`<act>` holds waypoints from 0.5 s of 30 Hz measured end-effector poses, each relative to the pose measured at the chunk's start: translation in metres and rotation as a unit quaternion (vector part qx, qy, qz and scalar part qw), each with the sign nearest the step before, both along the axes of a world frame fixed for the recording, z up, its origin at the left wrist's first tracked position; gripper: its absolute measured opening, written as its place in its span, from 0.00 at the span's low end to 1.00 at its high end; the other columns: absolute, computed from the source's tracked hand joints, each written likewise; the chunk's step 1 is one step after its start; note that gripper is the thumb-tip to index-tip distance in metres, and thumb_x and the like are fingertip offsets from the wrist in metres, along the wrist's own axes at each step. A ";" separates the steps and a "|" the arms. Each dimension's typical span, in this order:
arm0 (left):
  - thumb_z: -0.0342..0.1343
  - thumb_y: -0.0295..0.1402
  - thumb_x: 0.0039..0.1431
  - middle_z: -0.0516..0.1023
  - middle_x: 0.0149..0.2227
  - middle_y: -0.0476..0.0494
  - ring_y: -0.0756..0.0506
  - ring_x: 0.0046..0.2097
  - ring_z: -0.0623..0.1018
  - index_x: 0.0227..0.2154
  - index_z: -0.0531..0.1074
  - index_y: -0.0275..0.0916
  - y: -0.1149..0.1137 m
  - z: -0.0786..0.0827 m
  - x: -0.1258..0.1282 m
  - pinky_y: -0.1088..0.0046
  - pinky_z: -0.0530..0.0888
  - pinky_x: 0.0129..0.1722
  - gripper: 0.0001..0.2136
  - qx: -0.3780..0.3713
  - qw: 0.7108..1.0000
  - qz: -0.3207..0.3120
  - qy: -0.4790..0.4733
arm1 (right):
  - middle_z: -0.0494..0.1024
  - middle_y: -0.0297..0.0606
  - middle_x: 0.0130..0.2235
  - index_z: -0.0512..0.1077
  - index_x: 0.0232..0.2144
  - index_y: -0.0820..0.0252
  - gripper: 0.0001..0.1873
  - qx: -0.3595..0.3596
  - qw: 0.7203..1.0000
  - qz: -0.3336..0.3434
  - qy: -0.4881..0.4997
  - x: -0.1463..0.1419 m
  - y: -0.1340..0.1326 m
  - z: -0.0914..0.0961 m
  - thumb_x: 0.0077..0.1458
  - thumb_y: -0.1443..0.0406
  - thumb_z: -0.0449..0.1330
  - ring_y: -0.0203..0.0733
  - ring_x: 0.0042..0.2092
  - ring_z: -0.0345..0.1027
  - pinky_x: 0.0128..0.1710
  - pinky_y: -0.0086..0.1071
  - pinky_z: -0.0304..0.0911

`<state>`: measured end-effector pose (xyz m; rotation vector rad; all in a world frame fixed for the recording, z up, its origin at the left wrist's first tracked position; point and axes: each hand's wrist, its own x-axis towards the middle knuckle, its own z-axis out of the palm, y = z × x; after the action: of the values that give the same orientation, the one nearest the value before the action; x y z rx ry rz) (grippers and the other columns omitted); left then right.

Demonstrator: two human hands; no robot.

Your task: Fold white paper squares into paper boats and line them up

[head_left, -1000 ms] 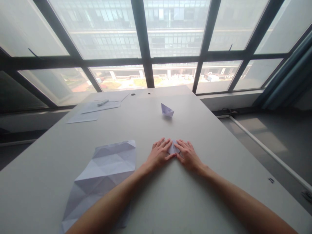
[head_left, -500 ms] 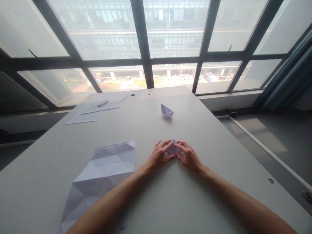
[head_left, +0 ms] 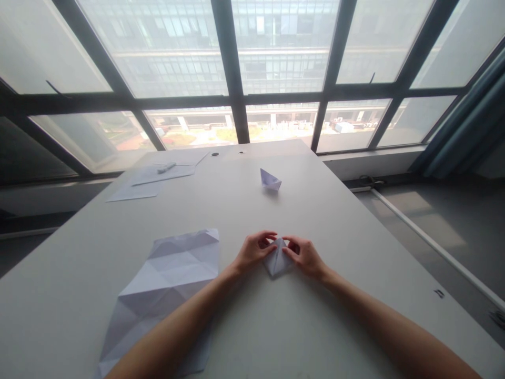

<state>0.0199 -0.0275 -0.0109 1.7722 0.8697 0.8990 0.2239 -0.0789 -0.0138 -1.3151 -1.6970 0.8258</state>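
A small folded white paper piece (head_left: 278, 260) is held just above the grey table (head_left: 323, 221), its lower point toward me. My left hand (head_left: 254, 249) pinches its upper left edge with curled fingers. My right hand (head_left: 303, 254) pinches its upper right edge the same way. The two hands nearly meet at the paper's top.
A large creased white sheet (head_left: 165, 287) lies flat to the left of my arms. A finished paper boat (head_left: 270, 180) stands farther back in the middle. Flat sheets with a pen (head_left: 166, 167) lie at the far left corner. Windows run behind the table.
The hands went from pressing the folded paper flat on the table to pinching it and lifting it, drawing it slightly toward me so its pointed shape shows.
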 end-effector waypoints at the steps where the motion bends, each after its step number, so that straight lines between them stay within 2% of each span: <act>1: 0.64 0.39 0.56 0.81 0.40 0.39 0.46 0.35 0.79 0.46 0.76 0.35 0.000 0.000 0.000 0.70 0.75 0.35 0.17 -0.008 1.000 -0.004 -0.009 | 0.76 0.34 0.29 0.76 0.47 0.59 0.17 -0.002 1.000 0.002 0.003 0.000 0.000 0.001 0.58 0.60 0.59 0.38 0.30 0.67 0.32 0.31 0.63; 5: 0.66 0.39 0.53 0.82 0.39 0.38 0.44 0.38 0.80 0.45 0.75 0.35 0.000 0.004 0.000 0.69 0.75 0.38 0.19 -0.049 0.998 -0.021 -0.030 | 0.78 0.35 0.31 0.77 0.46 0.57 0.15 0.009 1.000 0.000 0.010 0.000 0.000 0.003 0.57 0.60 0.60 0.40 0.33 0.70 0.39 0.33 0.64; 9: 0.66 0.41 0.53 0.82 0.35 0.40 0.45 0.35 0.79 0.46 0.76 0.34 0.000 0.011 0.001 0.72 0.73 0.35 0.20 -0.076 0.996 -0.041 -0.023 | 0.79 0.34 0.31 0.78 0.45 0.57 0.15 0.012 1.000 -0.011 -0.027 0.001 0.002 0.005 0.57 0.60 0.61 0.41 0.34 0.71 0.46 0.36 0.61; 12: 0.65 0.41 0.54 0.81 0.34 0.41 0.46 0.34 0.78 0.44 0.77 0.34 0.001 0.014 0.002 0.74 0.71 0.32 0.18 -0.071 0.996 -0.050 0.001 | 0.79 0.34 0.29 0.79 0.33 0.57 0.10 0.011 0.997 -0.002 -0.072 0.001 0.003 0.007 0.58 0.59 0.59 0.40 0.33 0.70 0.48 0.38 0.57; 15: 0.65 0.42 0.54 0.81 0.33 0.42 0.46 0.34 0.78 0.42 0.79 0.34 0.002 0.017 0.002 0.74 0.71 0.33 0.17 -0.067 0.996 -0.061 0.027 | 0.79 0.33 0.28 0.75 0.24 0.58 0.15 0.011 0.996 0.004 -0.085 0.001 0.003 0.009 0.59 0.59 0.57 0.41 0.34 0.70 0.49 0.39 0.54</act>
<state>0.0220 -0.0258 0.0058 1.7194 0.8272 0.7007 0.2246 -0.0762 -0.0045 -1.3968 -1.8390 0.7154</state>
